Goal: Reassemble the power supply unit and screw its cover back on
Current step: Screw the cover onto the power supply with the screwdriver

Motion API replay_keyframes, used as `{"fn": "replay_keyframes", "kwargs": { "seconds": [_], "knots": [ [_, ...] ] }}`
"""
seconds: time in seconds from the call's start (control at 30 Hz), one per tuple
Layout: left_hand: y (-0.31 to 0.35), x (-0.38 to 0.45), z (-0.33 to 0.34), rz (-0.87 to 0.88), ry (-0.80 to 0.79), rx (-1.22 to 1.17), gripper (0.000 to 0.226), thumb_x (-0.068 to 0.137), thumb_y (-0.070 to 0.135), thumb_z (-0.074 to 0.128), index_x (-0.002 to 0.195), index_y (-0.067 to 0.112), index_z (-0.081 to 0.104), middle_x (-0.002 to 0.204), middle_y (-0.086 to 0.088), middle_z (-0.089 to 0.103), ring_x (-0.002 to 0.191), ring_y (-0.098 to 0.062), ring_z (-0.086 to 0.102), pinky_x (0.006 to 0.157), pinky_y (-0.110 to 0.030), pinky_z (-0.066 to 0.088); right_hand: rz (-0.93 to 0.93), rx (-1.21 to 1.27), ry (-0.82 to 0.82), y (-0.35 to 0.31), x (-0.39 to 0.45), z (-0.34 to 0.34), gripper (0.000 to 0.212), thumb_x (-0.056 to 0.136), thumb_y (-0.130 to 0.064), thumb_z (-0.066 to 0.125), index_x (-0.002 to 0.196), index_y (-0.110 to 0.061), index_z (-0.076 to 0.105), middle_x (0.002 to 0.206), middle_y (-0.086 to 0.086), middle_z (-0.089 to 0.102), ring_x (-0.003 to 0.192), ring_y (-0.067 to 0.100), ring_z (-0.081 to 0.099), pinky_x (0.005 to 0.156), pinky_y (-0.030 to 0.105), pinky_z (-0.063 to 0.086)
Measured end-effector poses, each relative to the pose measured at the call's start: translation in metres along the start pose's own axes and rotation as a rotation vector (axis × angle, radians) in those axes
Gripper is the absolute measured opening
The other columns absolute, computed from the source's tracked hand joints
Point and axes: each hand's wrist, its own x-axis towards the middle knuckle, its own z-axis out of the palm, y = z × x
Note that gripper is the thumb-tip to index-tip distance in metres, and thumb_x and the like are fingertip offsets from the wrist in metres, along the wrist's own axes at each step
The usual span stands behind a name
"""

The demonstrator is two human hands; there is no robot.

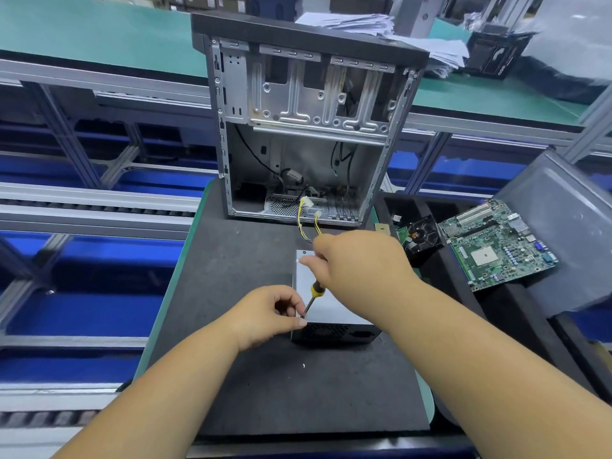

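- The power supply (326,306) is a gray box. It lies flat on the dark mat (265,385) on the bench (155,313).
- The left hand (268,318) is at the left front corner of the box. Its fingers are curled, and its finger and thumb pinch close by the tip of the screwdriver (313,294).
- The tip points down at that same corner.
- The right hand (361,270) is over the box, wrapped around the screwdriver's yellow and black handle.
- Yellow wires (308,220) run from behind the box.
- An open computer case (308,127) stands behind the box.
- A green circuit board (496,246) lies far to the right of the box.
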Motion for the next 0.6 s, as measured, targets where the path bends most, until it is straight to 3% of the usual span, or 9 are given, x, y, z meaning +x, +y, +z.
{"fn": "replay_keyframes", "kwargs": {
  "seconds": [0.07, 0.13, 0.2, 0.27, 0.37, 0.43, 0.53, 0.6],
  "knots": [
    [0.001, 0.000, 0.000, 0.004, -0.009, -0.004, 0.016, 0.078, 0.012, 0.080, 0.078, 0.024, 0.069, 0.072, 0.009, 0.058, 0.058, -0.003, 0.046, 0.059, -0.010, 0.042, -0.014, 0.059, 0.009, -0.002, -0.001, 0.002, 0.027, 0.100, -0.046, 0.035, 0.086, -0.024, 0.042, 0.074, -0.007, 0.045, 0.074, 0.022, 0.049, 0.053, 0.030, 0.027],
    [0.000, 0.000, -0.001, -0.001, -0.023, -0.009, 0.017, 0.077, 0.011, 0.081, 0.079, 0.024, 0.069, 0.075, 0.007, 0.058, 0.062, -0.008, 0.046, 0.062, -0.015, 0.043, -0.076, 0.203, 0.000, -0.001, -0.001, 0.000, 0.014, 0.095, -0.033, 0.043, 0.098, -0.020, 0.049, 0.093, -0.003, 0.048, 0.084, 0.023, 0.049, 0.061, 0.033, 0.031],
    [0.000, 0.001, -0.002, -0.018, -0.030, -0.002, 0.016, 0.076, 0.013, 0.081, 0.081, 0.024, 0.070, 0.074, 0.008, 0.058, 0.064, -0.011, 0.046, 0.065, -0.023, 0.044, -0.123, 0.284, -0.019, 0.001, 0.000, -0.003, 0.016, 0.092, -0.024, 0.050, 0.107, -0.019, 0.049, 0.101, -0.002, 0.049, 0.086, 0.022, 0.049, 0.064, 0.034, 0.034],
    [-0.001, 0.002, -0.002, -0.028, -0.035, -0.013, 0.015, 0.076, 0.014, 0.081, 0.082, 0.023, 0.071, 0.074, 0.009, 0.058, 0.066, -0.012, 0.048, 0.066, -0.030, 0.043, -0.082, 0.316, -0.016, 0.002, 0.001, -0.005, 0.019, 0.094, -0.035, 0.054, 0.105, -0.022, 0.046, 0.092, -0.006, 0.058, 0.082, 0.021, 0.053, 0.063, 0.033, 0.041],
    [-0.003, 0.002, -0.002, -0.035, -0.031, -0.016, 0.015, 0.076, 0.015, 0.081, 0.082, 0.024, 0.071, 0.074, 0.010, 0.058, 0.066, -0.012, 0.049, 0.066, -0.031, 0.042, -0.007, 0.136, -0.027, -0.001, 0.001, 0.001, 0.033, 0.097, -0.057, 0.038, 0.094, -0.025, 0.044, 0.078, -0.006, 0.065, 0.076, 0.022, 0.056, 0.061, 0.031, 0.046],
    [-0.003, 0.002, -0.002, -0.023, -0.035, -0.020, 0.016, 0.076, 0.014, 0.081, 0.080, 0.026, 0.070, 0.075, 0.008, 0.059, 0.067, -0.010, 0.050, 0.066, -0.025, 0.045, -0.018, 0.124, 0.001, -0.002, -0.001, 0.003, 0.031, 0.098, -0.053, 0.033, 0.089, -0.025, 0.041, 0.077, -0.006, 0.061, 0.074, 0.024, 0.055, 0.058, 0.031, 0.041],
    [-0.003, 0.002, -0.002, -0.011, -0.034, -0.050, 0.020, 0.076, 0.009, 0.080, 0.077, 0.026, 0.070, 0.076, 0.004, 0.058, 0.067, -0.009, 0.051, 0.064, -0.016, 0.046, -0.060, 0.252, -0.105, 0.001, -0.002, -0.007, 0.015, 0.089, -0.033, 0.048, 0.087, -0.022, 0.038, 0.075, -0.005, 0.051, 0.073, 0.024, 0.050, 0.051, 0.031, 0.030],
    [-0.003, 0.002, -0.001, -0.013, -0.028, -0.048, 0.019, 0.076, 0.009, 0.081, 0.078, 0.025, 0.070, 0.075, 0.004, 0.057, 0.064, -0.008, 0.050, 0.063, -0.014, 0.045, -0.084, 0.263, -0.149, 0.005, 0.000, -0.014, 0.017, 0.090, -0.031, 0.054, 0.087, -0.023, 0.040, 0.075, -0.006, 0.051, 0.073, 0.023, 0.050, 0.051, 0.031, 0.030]
  ]
}}
